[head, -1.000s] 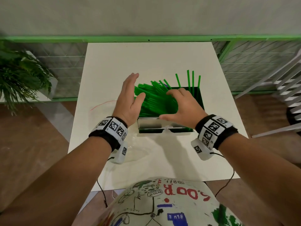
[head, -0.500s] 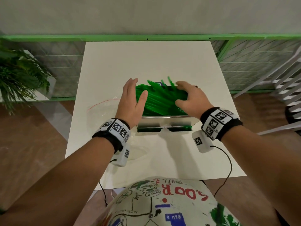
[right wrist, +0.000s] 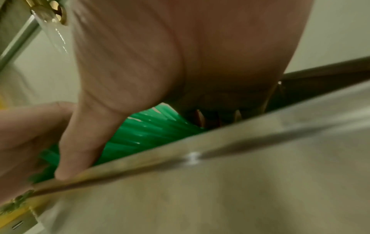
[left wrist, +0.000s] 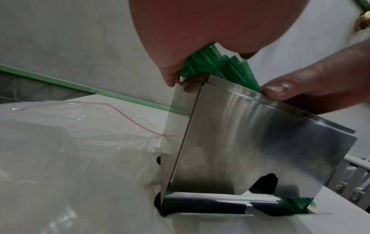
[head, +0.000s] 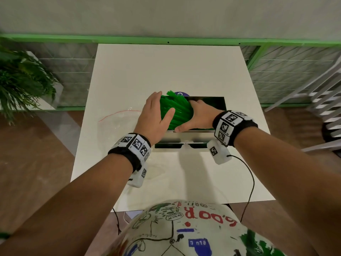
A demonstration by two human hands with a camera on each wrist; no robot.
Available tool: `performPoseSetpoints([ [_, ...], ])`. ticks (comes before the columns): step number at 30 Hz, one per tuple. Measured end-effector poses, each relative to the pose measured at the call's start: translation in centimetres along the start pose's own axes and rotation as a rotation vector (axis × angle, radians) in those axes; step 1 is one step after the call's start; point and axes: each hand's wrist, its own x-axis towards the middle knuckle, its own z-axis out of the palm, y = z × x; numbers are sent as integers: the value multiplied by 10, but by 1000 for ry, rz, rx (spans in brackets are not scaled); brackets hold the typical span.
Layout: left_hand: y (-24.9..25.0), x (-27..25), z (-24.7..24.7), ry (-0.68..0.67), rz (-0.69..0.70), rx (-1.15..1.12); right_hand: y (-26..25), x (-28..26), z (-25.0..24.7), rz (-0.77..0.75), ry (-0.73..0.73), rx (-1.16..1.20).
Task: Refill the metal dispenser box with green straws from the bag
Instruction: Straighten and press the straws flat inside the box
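The metal dispenser box (head: 208,97) stands open-topped mid-table, and its shiny front wall (left wrist: 260,142) fills the left wrist view. A thick bundle of green straws (head: 177,111) lies slanted in its left half and sticks out above the rim (left wrist: 230,66). My left hand (head: 157,110) presses straight fingers against the bundle's left side, thumb on top. My right hand (head: 199,115) curls its fingers over the bundle's right ends (right wrist: 152,133), thumb on the front rim (left wrist: 280,90). More straws show in the bottom slot (left wrist: 220,204).
The clear plastic bag (head: 120,119) with a red zip line lies flat just left of the box. A purple round thing (head: 180,93) peeks out behind the box. A plant (head: 22,84) is off the table's left, a white chair (head: 324,108) off its right.
My right hand has slid left across the box, sweeping the upright, spread straws into one tight bundle against my left hand. The box's right half now shows dark.
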Motion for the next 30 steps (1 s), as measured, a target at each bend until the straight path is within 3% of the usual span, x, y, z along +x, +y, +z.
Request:
performPoseSetpoints([
  [5, 1, -2, -2, 28, 22, -31, -15, 1, -24, -50, -166, -158],
  [9, -2, -4, -1, 38, 52, -15, -27, 7, -43, -61, -193, -410],
  [18, -4, -9, 7, 113, 82, -40, -29, 28, -33, -61, -458, -127],
  [23, -6, -10, 8, 134, 176, 83, -46, 30, -47, -27, -589, -316],
  [26, -6, -7, 7, 144, 290, 237, -55, 33, -50, 19, -594, -498],
  [30, -7, -6, 9, 127, 355, 260, -56, 32, -34, -9, -500, -540],
])
